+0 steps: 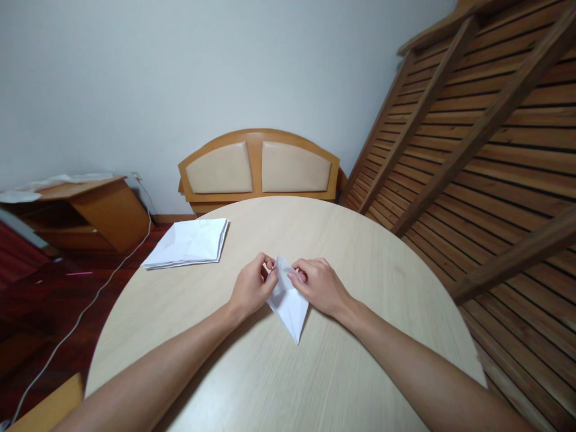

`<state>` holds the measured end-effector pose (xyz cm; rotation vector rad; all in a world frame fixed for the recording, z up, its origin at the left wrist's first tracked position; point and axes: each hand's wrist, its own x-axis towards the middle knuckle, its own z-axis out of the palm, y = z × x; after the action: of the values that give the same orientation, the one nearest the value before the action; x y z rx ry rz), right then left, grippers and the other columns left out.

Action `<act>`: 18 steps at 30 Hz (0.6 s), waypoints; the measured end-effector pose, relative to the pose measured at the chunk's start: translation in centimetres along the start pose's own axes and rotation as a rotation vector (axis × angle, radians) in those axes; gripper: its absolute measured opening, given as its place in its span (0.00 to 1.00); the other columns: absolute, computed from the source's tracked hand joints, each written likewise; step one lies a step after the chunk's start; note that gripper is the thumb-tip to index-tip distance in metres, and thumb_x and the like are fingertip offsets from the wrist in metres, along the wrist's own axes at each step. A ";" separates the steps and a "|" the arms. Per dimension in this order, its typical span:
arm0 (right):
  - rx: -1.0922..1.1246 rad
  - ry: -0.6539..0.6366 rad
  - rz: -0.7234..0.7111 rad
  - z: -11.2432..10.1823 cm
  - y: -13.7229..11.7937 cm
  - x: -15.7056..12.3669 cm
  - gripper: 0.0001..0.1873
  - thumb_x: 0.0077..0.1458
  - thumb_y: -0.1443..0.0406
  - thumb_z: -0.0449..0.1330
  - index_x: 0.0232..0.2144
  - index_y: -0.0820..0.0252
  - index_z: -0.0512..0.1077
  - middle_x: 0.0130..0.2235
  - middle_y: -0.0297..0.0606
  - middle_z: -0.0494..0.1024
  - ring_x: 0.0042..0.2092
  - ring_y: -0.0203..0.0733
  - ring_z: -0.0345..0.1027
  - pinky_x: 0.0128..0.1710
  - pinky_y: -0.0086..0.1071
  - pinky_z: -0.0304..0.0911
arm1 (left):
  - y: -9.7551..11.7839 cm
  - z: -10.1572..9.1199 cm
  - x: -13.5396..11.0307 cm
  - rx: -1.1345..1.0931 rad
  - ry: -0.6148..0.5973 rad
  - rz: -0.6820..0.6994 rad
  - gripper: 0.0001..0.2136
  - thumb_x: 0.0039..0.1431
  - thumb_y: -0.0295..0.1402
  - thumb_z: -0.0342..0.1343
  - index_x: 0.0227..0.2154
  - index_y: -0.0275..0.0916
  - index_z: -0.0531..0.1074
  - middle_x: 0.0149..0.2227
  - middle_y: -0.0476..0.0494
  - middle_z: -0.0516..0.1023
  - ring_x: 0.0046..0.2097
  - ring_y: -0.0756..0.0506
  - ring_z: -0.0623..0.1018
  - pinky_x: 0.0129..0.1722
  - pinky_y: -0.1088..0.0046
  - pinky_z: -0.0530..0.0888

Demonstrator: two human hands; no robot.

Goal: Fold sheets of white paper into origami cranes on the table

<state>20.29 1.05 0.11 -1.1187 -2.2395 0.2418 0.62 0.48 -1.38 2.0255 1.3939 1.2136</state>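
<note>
A white sheet of paper folded into a pointed shape (288, 306) rests on the round light-wood table (360, 252), its tip pointing toward me. My left hand (252, 287) pinches the paper's upper left edge with curled fingers. My right hand (318, 285) pinches the upper right edge in the same way. Both hands meet at the top of the fold, near the middle of the table.
A stack of white paper sheets (189, 243) lies at the table's far left edge. Behind the table stands a wooden chair with a padded back (258, 168). A slatted wooden frame (486, 150) leans at the right. A low wooden cabinet (85, 210) and a cable (90, 306) are at the left.
</note>
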 end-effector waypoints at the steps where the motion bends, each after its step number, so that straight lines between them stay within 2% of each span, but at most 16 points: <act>1: 0.000 0.003 0.005 0.1 0.0 0.0 0.05 0.63 0.63 0.59 0.35 0.58 0.72 0.26 0.29 0.73 0.31 0.38 0.70 0.41 0.35 0.57 | 0.1 0.0 0.0 -0.017 -0.007 0.007 0.05 0.60 0.32 0.53 0.31 0.41 0.63 0.35 0.48 0.76 0.29 0.50 0.72 0.28 0.74 0.66; 7: -0.018 0.023 0.036 0.2 0.1 0.0 0.08 0.65 0.61 0.57 0.34 0.58 0.70 0.25 0.29 0.73 0.30 0.38 0.69 0.40 0.35 0.57 | 0.4 0.0 -0.1 -0.058 -0.045 0.007 0.09 0.63 0.40 0.56 0.36 0.39 0.69 0.33 0.48 0.76 0.27 0.50 0.72 0.27 0.75 0.67; 12: -0.061 0.062 0.052 0.4 0.1 0.1 0.16 0.67 0.58 0.54 0.27 0.57 0.68 0.25 0.30 0.73 0.29 0.38 0.68 0.40 0.35 0.57 | 0.9 -0.2 -0.3 -0.121 -0.089 0.025 0.10 0.65 0.40 0.53 0.36 0.38 0.69 0.33 0.46 0.76 0.28 0.50 0.71 0.26 0.75 0.67; 18: -0.059 0.073 0.078 0.3 0.3 0.1 0.14 0.66 0.60 0.55 0.28 0.57 0.69 0.24 0.30 0.73 0.28 0.38 0.69 0.40 0.35 0.57 | 0.9 0.1 -0.5 -0.143 -0.143 0.041 0.07 0.65 0.36 0.52 0.38 0.38 0.70 0.33 0.47 0.76 0.28 0.51 0.71 0.26 0.76 0.67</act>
<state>20.28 1.36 -0.22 -1.2278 -2.1538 0.1648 1.10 -0.32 -0.97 2.0081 1.1705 1.1266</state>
